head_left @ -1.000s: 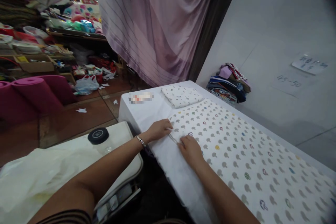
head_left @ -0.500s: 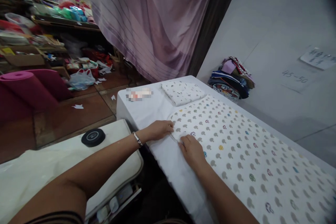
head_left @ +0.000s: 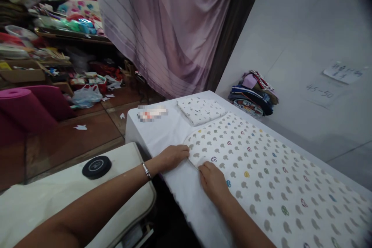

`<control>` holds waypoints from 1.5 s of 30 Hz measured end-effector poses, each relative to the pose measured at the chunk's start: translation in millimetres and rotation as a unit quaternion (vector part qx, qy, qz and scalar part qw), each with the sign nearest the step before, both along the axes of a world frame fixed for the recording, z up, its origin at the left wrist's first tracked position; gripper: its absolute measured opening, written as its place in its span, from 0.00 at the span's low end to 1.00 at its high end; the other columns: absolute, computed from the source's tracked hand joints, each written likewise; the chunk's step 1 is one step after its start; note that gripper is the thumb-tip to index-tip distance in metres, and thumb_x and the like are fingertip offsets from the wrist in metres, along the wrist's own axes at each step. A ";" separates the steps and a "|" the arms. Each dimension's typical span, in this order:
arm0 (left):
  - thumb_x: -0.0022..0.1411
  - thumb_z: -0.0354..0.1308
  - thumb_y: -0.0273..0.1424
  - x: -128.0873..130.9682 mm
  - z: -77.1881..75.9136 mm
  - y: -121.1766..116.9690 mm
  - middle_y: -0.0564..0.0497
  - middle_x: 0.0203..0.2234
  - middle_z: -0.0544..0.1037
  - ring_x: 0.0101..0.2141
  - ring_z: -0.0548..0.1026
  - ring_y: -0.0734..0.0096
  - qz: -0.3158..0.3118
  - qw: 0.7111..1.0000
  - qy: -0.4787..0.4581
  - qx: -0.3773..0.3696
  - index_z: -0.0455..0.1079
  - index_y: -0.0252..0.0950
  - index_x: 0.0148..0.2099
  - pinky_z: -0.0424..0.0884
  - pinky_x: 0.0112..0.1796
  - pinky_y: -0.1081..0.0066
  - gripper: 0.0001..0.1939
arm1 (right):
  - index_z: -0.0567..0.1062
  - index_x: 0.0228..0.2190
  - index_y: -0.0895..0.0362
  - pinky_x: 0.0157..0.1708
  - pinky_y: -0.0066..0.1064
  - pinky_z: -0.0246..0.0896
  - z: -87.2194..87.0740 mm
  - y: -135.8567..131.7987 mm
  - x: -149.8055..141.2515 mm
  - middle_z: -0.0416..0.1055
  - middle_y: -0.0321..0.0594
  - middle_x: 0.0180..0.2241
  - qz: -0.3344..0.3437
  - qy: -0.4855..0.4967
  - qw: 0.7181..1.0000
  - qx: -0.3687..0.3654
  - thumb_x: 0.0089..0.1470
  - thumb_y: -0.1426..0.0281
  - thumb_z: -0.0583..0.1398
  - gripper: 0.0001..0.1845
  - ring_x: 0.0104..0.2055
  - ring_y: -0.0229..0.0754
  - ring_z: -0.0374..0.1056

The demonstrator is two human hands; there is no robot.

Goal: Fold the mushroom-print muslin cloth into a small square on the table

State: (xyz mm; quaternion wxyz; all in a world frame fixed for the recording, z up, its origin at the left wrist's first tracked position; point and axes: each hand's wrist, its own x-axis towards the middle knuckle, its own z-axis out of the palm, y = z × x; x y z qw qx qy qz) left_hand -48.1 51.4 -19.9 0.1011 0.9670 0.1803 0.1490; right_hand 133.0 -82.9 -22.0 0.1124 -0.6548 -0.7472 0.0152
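Note:
A white quilted blanket (head_left: 255, 155) with grey and coloured mushroom-like prints lies spread over a bed covered by a white sheet (head_left: 162, 135). My left hand (head_left: 173, 157), with a bracelet at the wrist, is closed on the blanket's near edge. Just to the right, my right hand (head_left: 213, 180) pinches the same edge, and a small fold of fabric rises by its fingertips. Beyond the blanket rests a folded white printed cloth (head_left: 202, 111). A pixelated item (head_left: 152, 113) lies at the bed's far left corner.
Left of the bed stands a cream padded surface (head_left: 122, 159) bearing a round black object (head_left: 97, 167). Folded clothes (head_left: 252, 95) are stacked by the wall. A mauve curtain (head_left: 171, 27) hangs behind. Rolled pink mats (head_left: 26, 106) and paper scraps (head_left: 80, 127) are on the floor.
The view has tilted up slightly, so the bed and hands appear lower. Both hands keep their hold on the blanket edge, with little movement along it.

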 end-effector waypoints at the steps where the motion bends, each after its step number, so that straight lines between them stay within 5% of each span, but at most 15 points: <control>1: 0.65 0.43 0.25 -0.9 -0.2 -0.4 0.51 0.40 0.72 0.40 0.70 0.71 -0.003 1.000 0.000 -0.006 0.68 0.39 0.40 0.65 0.38 0.74 0.12 | 0.72 0.33 0.56 0.38 0.30 0.57 -0.9 -0.3 -0.5 0.67 0.41 0.33 0.002 0.004 1.000 0.005 0.58 0.76 0.49 0.12 0.38 0.42 0.63; 8: 0.63 0.49 0.34 1.9 7.2 2.2 0.53 0.35 0.73 0.34 0.71 0.74 0.039 0.989 -0.032 -0.141 0.70 0.38 0.33 0.64 0.35 0.76 0.11 | 0.73 0.37 0.55 0.35 0.30 0.57 -10.2 -0.2 -6.0 0.66 0.40 0.33 0.017 0.023 0.999 0.044 0.59 0.72 0.51 0.10 0.36 0.42 0.62; 11: 0.61 0.50 0.38 11.5 8.2 10.9 0.53 0.32 0.74 0.33 0.71 0.73 0.151 0.972 -0.051 -0.174 0.69 0.37 0.31 0.63 0.34 0.74 0.12 | 0.73 0.36 0.55 0.34 0.30 0.56 -15.7 2.5 -8.3 0.66 0.41 0.32 0.009 0.025 0.998 0.062 0.58 0.74 0.51 0.11 0.35 0.42 0.62; 16: 0.59 0.51 0.42 36.7 7.4 33.2 0.48 0.41 0.74 0.39 0.72 0.65 0.309 0.938 -0.005 -0.157 0.68 0.37 0.45 0.63 0.35 0.70 0.17 | 0.73 0.33 0.56 0.33 0.29 0.54 -21.6 5.7 -10.3 0.67 0.41 0.31 0.002 0.027 0.997 0.073 0.57 0.75 0.52 0.10 0.34 0.42 0.62; 25: 0.54 0.53 0.38 57.8 22.2 51.8 0.46 0.38 0.75 0.39 0.72 0.59 0.330 0.921 0.102 -0.180 0.66 0.36 0.35 0.62 0.33 0.68 0.10 | 0.72 0.27 0.55 0.35 0.29 0.54 -12.5 1.8 -12.0 0.66 0.38 0.33 -0.014 0.114 0.992 0.056 0.51 0.76 0.55 0.07 0.37 0.40 0.62; 31: 0.55 0.50 0.37 58.2 11.4 67.2 0.46 0.30 0.75 0.33 0.72 0.59 0.329 0.930 0.074 -0.147 0.63 0.36 0.31 0.59 0.29 0.68 0.10 | 0.71 0.27 0.56 0.37 0.32 0.54 -11.5 -0.9 -12.3 0.67 0.39 0.36 -0.006 0.089 0.994 0.069 0.49 0.73 0.56 0.03 0.39 0.42 0.60; 34: 0.50 0.54 0.39 60.1 5.5 74.7 0.47 0.25 0.74 0.29 0.72 0.60 0.336 0.919 0.014 -0.206 0.63 0.35 0.29 0.60 0.27 0.69 0.11 | 0.70 0.30 0.56 0.39 0.34 0.55 -12.4 -4.2 -10.7 0.67 0.39 0.38 0.000 0.088 0.993 0.082 0.48 0.71 0.57 0.04 0.41 0.43 0.60; 39: 0.45 0.57 0.51 63.2 9.7 73.9 0.47 0.20 0.73 0.24 0.71 0.61 0.349 0.847 -0.081 -0.392 0.67 0.33 0.27 0.62 0.24 0.69 0.23 | 0.71 0.27 0.56 0.43 0.35 0.55 -16.5 -11.5 -7.8 0.68 0.37 0.39 0.012 0.135 0.987 0.081 0.46 0.73 0.59 0.02 0.43 0.42 0.60; 45: 0.43 0.60 0.47 71.5 16.2 76.2 0.47 0.16 0.70 0.22 0.68 0.64 0.349 0.863 -0.028 -0.365 0.66 0.32 0.20 0.59 0.22 0.70 0.21 | 0.73 0.31 0.54 0.49 0.37 0.53 -22.0 -19.9 -6.0 0.67 0.37 0.46 0.027 0.194 0.977 0.087 0.46 0.75 0.59 0.08 0.47 0.44 0.60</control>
